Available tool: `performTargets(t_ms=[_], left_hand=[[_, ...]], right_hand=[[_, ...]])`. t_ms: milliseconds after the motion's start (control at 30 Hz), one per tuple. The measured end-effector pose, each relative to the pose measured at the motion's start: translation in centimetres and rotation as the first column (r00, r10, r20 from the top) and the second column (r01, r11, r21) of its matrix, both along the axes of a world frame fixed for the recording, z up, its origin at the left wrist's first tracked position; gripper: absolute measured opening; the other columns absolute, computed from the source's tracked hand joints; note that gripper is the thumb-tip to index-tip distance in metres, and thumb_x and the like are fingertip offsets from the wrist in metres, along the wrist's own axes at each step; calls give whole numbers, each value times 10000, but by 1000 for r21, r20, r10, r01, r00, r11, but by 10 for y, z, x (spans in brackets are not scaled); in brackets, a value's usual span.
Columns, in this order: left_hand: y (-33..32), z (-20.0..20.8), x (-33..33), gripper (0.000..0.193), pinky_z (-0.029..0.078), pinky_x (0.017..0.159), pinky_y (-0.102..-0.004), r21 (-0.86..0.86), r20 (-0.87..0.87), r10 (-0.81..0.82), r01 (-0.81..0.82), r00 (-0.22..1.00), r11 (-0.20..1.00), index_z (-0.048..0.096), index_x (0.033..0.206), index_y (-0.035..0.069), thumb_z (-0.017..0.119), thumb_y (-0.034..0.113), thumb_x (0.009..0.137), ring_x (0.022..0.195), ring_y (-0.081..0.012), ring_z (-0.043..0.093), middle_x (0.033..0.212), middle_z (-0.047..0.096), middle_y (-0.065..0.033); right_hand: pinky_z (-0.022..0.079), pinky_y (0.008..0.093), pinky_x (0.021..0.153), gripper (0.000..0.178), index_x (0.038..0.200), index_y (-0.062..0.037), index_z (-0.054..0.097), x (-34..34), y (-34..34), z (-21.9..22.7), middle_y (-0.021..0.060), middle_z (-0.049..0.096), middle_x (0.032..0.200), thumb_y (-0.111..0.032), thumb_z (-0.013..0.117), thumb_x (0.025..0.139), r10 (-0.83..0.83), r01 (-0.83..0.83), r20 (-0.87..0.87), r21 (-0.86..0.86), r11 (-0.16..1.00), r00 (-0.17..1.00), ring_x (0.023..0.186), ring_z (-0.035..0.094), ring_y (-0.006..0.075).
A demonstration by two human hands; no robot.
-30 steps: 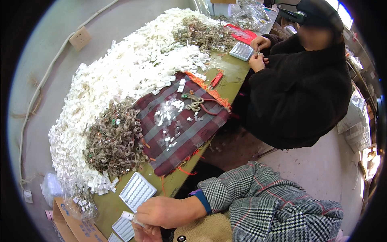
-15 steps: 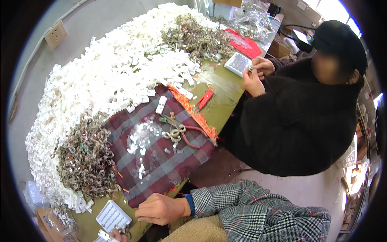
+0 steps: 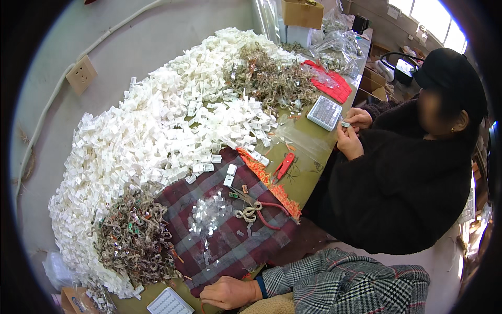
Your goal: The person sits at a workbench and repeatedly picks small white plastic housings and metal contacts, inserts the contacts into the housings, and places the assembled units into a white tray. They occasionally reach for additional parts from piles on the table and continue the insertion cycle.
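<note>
White multi-cell tray (image 3: 170, 302) lies on the olive tabletop (image 3: 307, 167), lower part cut off by the picture's edge. The right hand (image 3: 228, 293) is just right of it, apart; back upward, fingers bent — whether they pinch anything or are merely curled, cannot tell. Left hand out of view. The right hand overlaps the near corner of the maroon-and-grey plaid cloth (image 3: 180, 209); contact unclear. Cloth presumably serves as a mat, keeping the clear flakes (image 3: 206, 213) from scattering; glare makes their kind hard to judge. Red-handled scissors (image 3: 272, 208), partly masked by looped cord (image 3: 248, 212), rest on it, probably for easy reach. Left of the cloth: tangled grey-brown cords (image 3: 137, 238). Behind: a heap of white plastic pieces (image 3: 151, 125), likely banked toward the wall to spare the front edge. At right, 1 co-worker (image 3: 397, 188); the co-worker's hands (image 3: 351, 146) hold a small pale piece (image 3: 345, 124) near a 2nd tray (image 3: 325, 112) — perhaps for short reach; its grey contents unidentified.
</note>
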State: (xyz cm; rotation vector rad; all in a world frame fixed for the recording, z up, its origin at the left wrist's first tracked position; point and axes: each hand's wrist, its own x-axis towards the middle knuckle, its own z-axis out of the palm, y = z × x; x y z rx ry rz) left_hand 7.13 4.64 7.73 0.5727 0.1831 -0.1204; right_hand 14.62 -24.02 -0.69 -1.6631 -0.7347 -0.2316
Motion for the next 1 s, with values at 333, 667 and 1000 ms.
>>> performTargets(t_ms=[333,667,1000], left_hand=[[-2,10,0,249,418,629,-247,32,-61,127,-125,990,992,532,1183,14,590,152,983,751,-116,499,973,509,-50],[-4,15,-7,274,434,641,-247,20,-13,135,-135,991,991,523,1193,-3,605,132,969,758,-121,507,1010,529,-69],[10,14,-22,301,449,653,-247,-10,39,91,-91,995,996,514,1203,-21,620,111,955,766,-127,514,1047,548,-87]], right_hand=[[479,447,574,96,908,-27,550,2,3,-5,151,570,745,-109,600,916,-38,41,-50,59,997,998,669,603,367],[488,438,611,96,907,-16,557,1,2,-5,166,603,764,-97,607,915,-41,54,-88,153,987,995,712,621,382],[481,428,642,91,907,-16,564,-1,0,-1,174,627,777,-97,603,922,-51,63,-87,134,989,995,741,630,390]])
